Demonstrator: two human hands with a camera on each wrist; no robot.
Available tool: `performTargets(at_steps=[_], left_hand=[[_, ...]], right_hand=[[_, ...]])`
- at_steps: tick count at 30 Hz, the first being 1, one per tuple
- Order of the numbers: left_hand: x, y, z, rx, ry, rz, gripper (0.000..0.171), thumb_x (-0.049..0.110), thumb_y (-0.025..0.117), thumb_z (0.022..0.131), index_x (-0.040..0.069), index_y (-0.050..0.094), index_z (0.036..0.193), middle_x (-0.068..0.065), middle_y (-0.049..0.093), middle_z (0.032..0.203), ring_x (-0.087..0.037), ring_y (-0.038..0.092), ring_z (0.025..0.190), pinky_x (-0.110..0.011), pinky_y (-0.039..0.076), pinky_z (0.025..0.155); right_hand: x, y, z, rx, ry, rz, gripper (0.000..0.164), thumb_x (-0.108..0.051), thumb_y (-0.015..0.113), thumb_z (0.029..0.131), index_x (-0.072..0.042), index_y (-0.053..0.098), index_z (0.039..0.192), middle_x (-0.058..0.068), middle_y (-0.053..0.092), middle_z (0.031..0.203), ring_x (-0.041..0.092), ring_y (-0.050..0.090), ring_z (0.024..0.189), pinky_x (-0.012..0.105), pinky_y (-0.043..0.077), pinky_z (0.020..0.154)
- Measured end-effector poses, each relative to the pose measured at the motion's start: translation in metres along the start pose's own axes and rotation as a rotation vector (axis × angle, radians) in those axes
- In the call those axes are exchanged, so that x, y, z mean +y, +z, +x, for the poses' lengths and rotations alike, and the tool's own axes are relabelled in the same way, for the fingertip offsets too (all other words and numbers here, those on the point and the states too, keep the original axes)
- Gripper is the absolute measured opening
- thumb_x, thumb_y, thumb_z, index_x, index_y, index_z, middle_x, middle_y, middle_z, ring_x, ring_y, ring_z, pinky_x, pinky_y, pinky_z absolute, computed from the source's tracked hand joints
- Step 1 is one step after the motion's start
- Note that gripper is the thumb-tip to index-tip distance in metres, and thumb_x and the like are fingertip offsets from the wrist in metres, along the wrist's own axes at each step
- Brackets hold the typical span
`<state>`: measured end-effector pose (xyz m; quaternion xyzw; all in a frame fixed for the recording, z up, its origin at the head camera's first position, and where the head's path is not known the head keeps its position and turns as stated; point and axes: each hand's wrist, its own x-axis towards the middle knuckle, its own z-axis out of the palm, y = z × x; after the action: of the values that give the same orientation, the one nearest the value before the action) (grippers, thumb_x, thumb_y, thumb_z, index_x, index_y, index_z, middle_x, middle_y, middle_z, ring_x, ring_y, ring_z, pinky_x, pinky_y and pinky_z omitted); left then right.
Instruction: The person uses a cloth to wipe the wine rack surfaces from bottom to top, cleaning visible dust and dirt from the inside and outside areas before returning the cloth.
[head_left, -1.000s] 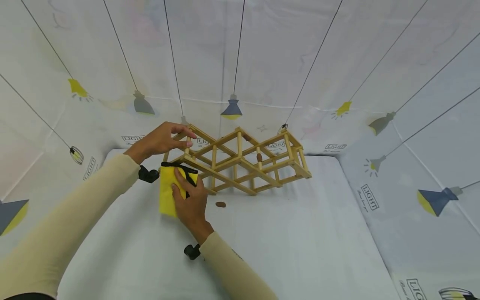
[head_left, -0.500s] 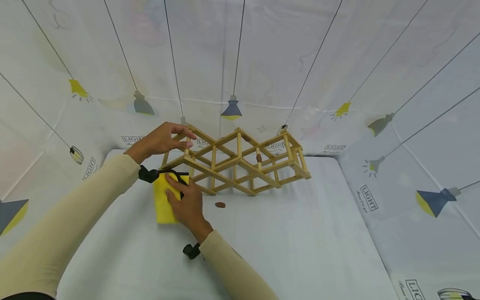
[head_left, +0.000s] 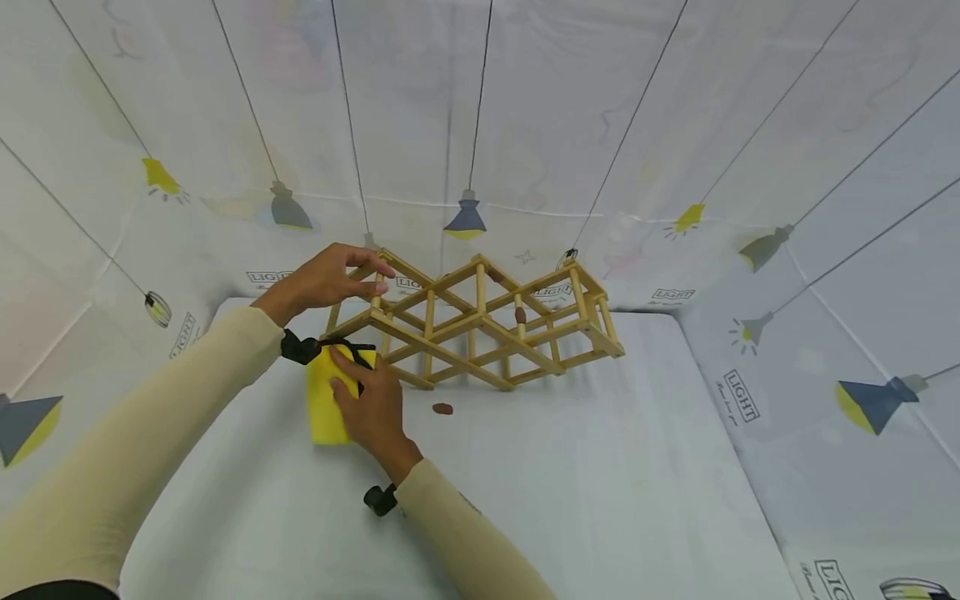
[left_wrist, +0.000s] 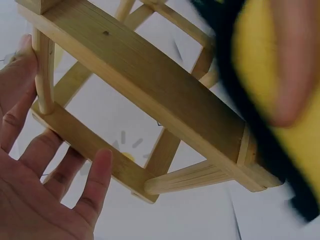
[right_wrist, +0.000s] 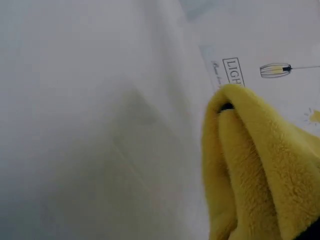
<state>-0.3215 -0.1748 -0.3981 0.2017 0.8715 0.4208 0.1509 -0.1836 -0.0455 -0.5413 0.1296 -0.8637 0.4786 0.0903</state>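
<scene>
A lattice wooden rack (head_left: 480, 320), like a folding wine rack, stands on the white surface in the head view. My left hand (head_left: 326, 279) holds the upright dowel at its left end, thumb on one side and fingers around the other. The left wrist view shows the rack's flat slat (left_wrist: 150, 80) close up, with the left hand (left_wrist: 40, 195) at the dowel. My right hand (head_left: 375, 404) grips a folded yellow cloth (head_left: 326, 404) with black edging, just below the rack's left end. Folds of the plush cloth (right_wrist: 270, 165) hang in the right wrist view.
A small brown piece (head_left: 442, 409) lies on the white table (head_left: 600, 467) in front of the rack. Another brown bit (head_left: 521, 316) shows on one of the dowels. White sheets printed with lamps (head_left: 465, 217) surround the table on the back and sides.
The right hand and cloth have moved slightly down and left, away from the rack's lower slat, mostly during the first half second. The left hand and rack have stayed in place.
</scene>
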Motion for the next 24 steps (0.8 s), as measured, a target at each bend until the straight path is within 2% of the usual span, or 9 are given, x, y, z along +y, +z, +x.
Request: performTargets(at_steps=[3, 6, 9, 13, 16, 18, 21, 23, 24], left_hand=[[-0.001, 0.0, 0.0, 0.001, 0.002, 0.01, 0.036, 0.028, 0.076, 0.102, 0.009, 0.073, 0.131, -0.017, 0.055, 0.158, -0.039, 0.04, 0.155, -0.069, 0.029, 0.125], [-0.002, 0.0, 0.0, 0.002, 0.002, 0.011, 0.036, 0.027, 0.076, 0.101, 0.008, 0.073, 0.132, -0.018, 0.055, 0.158, -0.04, 0.04, 0.155, -0.069, 0.03, 0.125], [-0.002, 0.0, 0.001, -0.001, 0.002, 0.008, 0.036, 0.027, 0.075, 0.102, 0.008, 0.072, 0.132, -0.018, 0.055, 0.158, -0.04, 0.039, 0.155, -0.068, 0.03, 0.125], [0.001, 0.001, 0.001, -0.002, 0.007, -0.006, 0.035, 0.027, 0.075, 0.102, 0.007, 0.072, 0.131, -0.017, 0.055, 0.158, -0.039, 0.039, 0.156, -0.067, 0.029, 0.126], [0.001, 0.001, 0.001, -0.005, 0.005, -0.012, 0.035, 0.027, 0.075, 0.102, 0.007, 0.073, 0.131, -0.017, 0.055, 0.158, -0.039, 0.039, 0.156, -0.068, 0.028, 0.127], [0.001, 0.002, 0.001, -0.005, -0.002, -0.004, 0.035, 0.027, 0.075, 0.102, 0.008, 0.073, 0.131, -0.016, 0.055, 0.159, -0.038, 0.039, 0.156, -0.068, 0.028, 0.126], [0.0, 0.001, 0.001, -0.004, -0.01, 0.008, 0.035, 0.029, 0.075, 0.102, 0.01, 0.073, 0.132, -0.015, 0.053, 0.16, -0.038, 0.037, 0.157, -0.068, 0.028, 0.126], [-0.001, 0.001, 0.001, -0.004, -0.013, 0.014, 0.035, 0.03, 0.075, 0.102, 0.01, 0.073, 0.132, -0.015, 0.053, 0.16, -0.038, 0.037, 0.157, -0.068, 0.028, 0.126], [-0.002, 0.0, 0.001, -0.003, -0.013, 0.011, 0.036, 0.03, 0.075, 0.102, 0.01, 0.073, 0.132, -0.015, 0.053, 0.16, -0.038, 0.036, 0.157, -0.068, 0.028, 0.126]], right_hand=[[0.002, 0.001, -0.006, -0.047, -0.017, -0.085, 0.051, -0.031, 0.072, 0.103, -0.049, 0.056, 0.149, 0.007, 0.068, 0.14, 0.023, 0.067, 0.123, 0.042, 0.055, 0.104], [0.002, 0.0, -0.006, -0.02, -0.134, -0.12, 0.048, -0.032, 0.07, 0.105, -0.043, 0.058, 0.15, 0.009, 0.068, 0.137, 0.023, 0.068, 0.12, 0.037, 0.058, 0.098], [0.0, -0.002, 0.001, 0.022, -0.265, -0.167, 0.043, -0.031, 0.068, 0.106, -0.035, 0.063, 0.149, 0.008, 0.068, 0.126, 0.015, 0.067, 0.102, 0.023, 0.057, 0.083], [0.004, -0.005, 0.008, 0.054, -0.324, -0.264, 0.04, -0.029, 0.066, 0.107, -0.035, 0.065, 0.147, 0.004, 0.064, 0.103, 0.007, 0.05, 0.072, 0.01, 0.037, 0.059], [0.014, -0.005, 0.004, 0.066, -0.268, -0.306, 0.042, -0.028, 0.066, 0.108, -0.04, 0.062, 0.148, 0.004, 0.063, 0.097, 0.011, 0.047, 0.065, 0.014, 0.033, 0.053], [0.023, -0.005, -0.003, 0.078, -0.185, -0.32, 0.043, -0.027, 0.068, 0.107, -0.043, 0.062, 0.146, 0.008, 0.069, 0.106, 0.014, 0.06, 0.07, 0.019, 0.045, 0.055], [0.037, -0.007, -0.016, 0.081, -0.032, -0.309, 0.045, -0.024, 0.073, 0.103, -0.043, 0.065, 0.143, 0.018, 0.072, 0.129, 0.03, 0.076, 0.099, 0.041, 0.061, 0.071], [0.043, -0.009, -0.023, 0.086, 0.058, -0.285, 0.046, -0.022, 0.076, 0.101, -0.041, 0.067, 0.142, 0.022, 0.068, 0.141, 0.037, 0.073, 0.119, 0.054, 0.062, 0.081], [0.045, -0.01, -0.026, 0.084, 0.083, -0.27, 0.046, -0.021, 0.076, 0.1, -0.041, 0.067, 0.141, 0.021, 0.068, 0.141, 0.036, 0.072, 0.121, 0.053, 0.062, 0.081]])
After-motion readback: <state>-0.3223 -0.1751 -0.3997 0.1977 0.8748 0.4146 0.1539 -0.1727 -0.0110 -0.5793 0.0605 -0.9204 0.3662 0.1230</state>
